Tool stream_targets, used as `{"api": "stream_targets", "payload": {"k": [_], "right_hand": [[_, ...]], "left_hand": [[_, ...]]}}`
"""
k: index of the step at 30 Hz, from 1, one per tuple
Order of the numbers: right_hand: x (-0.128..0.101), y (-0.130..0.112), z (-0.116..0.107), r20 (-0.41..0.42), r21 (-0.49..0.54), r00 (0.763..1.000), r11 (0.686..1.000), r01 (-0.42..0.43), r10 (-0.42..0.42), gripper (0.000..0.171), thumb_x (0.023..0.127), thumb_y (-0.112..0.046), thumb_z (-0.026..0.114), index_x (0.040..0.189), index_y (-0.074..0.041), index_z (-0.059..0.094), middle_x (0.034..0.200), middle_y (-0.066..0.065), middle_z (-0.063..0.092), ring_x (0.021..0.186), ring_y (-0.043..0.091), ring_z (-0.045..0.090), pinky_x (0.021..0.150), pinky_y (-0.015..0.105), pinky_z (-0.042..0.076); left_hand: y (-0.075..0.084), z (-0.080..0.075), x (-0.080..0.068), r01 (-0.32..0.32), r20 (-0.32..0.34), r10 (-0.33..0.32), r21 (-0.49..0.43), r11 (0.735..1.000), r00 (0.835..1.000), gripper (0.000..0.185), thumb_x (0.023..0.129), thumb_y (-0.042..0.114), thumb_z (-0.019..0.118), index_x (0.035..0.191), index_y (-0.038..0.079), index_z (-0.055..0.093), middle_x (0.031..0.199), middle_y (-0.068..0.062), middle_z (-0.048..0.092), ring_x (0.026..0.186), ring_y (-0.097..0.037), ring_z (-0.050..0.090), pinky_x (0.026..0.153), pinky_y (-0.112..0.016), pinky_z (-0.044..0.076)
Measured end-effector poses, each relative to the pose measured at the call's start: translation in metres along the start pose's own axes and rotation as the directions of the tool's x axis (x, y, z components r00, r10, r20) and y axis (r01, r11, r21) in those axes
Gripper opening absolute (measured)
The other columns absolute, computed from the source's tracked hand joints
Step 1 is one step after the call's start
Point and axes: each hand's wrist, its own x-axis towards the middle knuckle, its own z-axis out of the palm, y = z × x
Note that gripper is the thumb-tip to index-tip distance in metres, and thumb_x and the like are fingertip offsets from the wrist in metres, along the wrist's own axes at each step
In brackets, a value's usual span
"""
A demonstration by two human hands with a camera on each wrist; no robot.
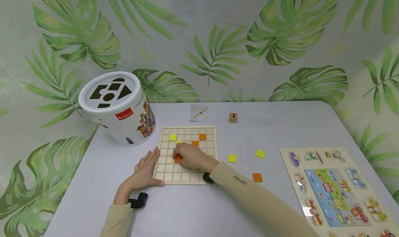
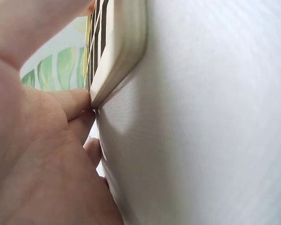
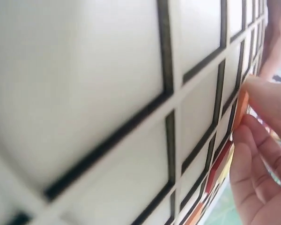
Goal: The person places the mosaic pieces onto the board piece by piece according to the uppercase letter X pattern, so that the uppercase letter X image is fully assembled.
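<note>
Soft, even light fills my head view, bright and sharp, with faint shadows on the counter [image 1: 199, 209]. Its edges bow slightly. Both wrist views are close and blurred; the light perhaps comes from above.

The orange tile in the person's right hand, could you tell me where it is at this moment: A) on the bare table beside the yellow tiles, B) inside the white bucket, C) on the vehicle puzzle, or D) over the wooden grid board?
D: the right hand pinches the orange tile over a cell of the wooden grid board.
</note>
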Motion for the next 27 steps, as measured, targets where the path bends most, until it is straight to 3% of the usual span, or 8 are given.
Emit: {"api": "stream_targets", "payload": {"k": [7,11,19,27], "right_hand": [[-0.031,0.030,-0.022,-0.103,0.238,0.994,0.971,0.003,0.022,0.022,0.086,0.000,0.064,0.108,-0.003,0.067,0.096,0.004,0.064,0.084,0.015,0.055,0.072,0.023,0.048],[-0.063,0.057,-0.038,-0.147,0.297,0.988,0.955,-0.008,0.054,0.021,0.085,0.002,0.065,0.106,0.000,0.066,0.096,0.008,0.065,0.085,0.015,0.056,0.071,0.026,0.050],[-0.123,0.096,-0.050,-0.136,0.240,0.974,0.960,-0.146,0.182,0.022,0.080,0.000,0.073,0.101,-0.003,0.066,0.096,0.004,0.063,0.087,0.020,0.056,0.072,0.030,0.050],[-0.137,0.106,-0.038,-0.093,0.133,0.981,0.979,-0.155,0.168,0.023,0.077,0.000,0.075,0.096,-0.008,0.066,0.094,-0.002,0.056,0.084,0.015,0.051,0.076,0.031,0.047]], "left_hand": [[0.000,0.001,0.002,0.013,0.004,-0.013,0.005,1.000,1.000,0.123,0.063,0.042,0.087,0.153,0.001,0.012,0.160,-0.012,0.003,0.143,-0.036,-0.006,0.109,-0.058,-0.006],[0.001,0.000,0.002,0.020,0.002,-0.020,0.001,1.000,1.000,0.124,0.063,0.041,0.087,0.152,0.001,0.012,0.160,-0.013,0.003,0.143,-0.036,-0.006,0.109,-0.058,-0.006],[0.002,-0.001,0.000,0.033,0.004,-0.033,0.010,0.999,0.999,0.123,0.064,0.040,0.087,0.152,0.001,0.012,0.160,-0.013,0.002,0.143,-0.035,-0.007,0.109,-0.058,-0.007],[0.001,0.001,0.001,0.028,0.003,-0.028,0.007,1.000,1.000,0.123,0.064,0.041,0.086,0.153,0.001,0.012,0.160,-0.012,0.003,0.143,-0.035,-0.007,0.110,-0.057,-0.007]]}}
